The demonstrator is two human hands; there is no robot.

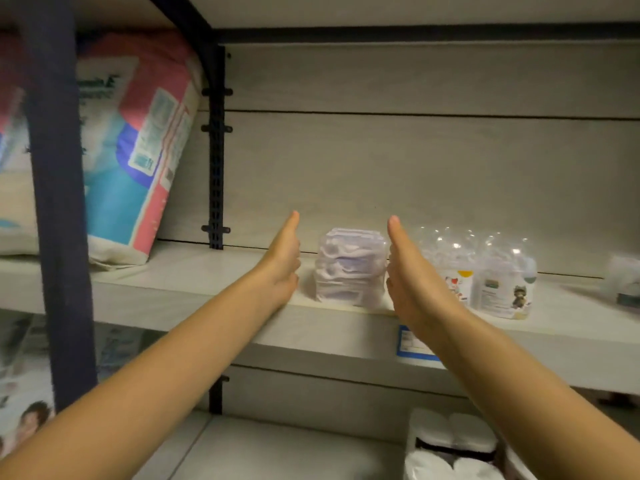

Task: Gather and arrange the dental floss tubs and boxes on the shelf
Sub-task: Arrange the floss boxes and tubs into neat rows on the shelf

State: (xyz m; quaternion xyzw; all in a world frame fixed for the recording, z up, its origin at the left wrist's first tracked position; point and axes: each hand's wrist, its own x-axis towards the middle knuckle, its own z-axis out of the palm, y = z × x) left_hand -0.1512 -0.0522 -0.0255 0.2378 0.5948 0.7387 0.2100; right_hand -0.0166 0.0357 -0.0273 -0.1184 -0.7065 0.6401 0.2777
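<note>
A clear plastic tub of white floss picks (pixel 350 268) stands near the front of the pale grey shelf (pixel 214 289). My left hand (pixel 282 261) is held flat and upright a short gap to the tub's left, holding nothing. My right hand (pixel 407 275) is flat and upright against the tub's right side; whether it touches is hard to tell. Right of that hand stand two clear tubs with printed labels (pixel 488 275). A blurred box (pixel 623 282) sits at the far right edge of the shelf.
A large pink and blue soft pack (pixel 138 147) leans on the left part of the shelf, behind a dark upright post (pixel 59 202). A blue price label (pixel 412 342) is on the shelf's front edge. White rolls (pixel 453 445) sit on the lower shelf.
</note>
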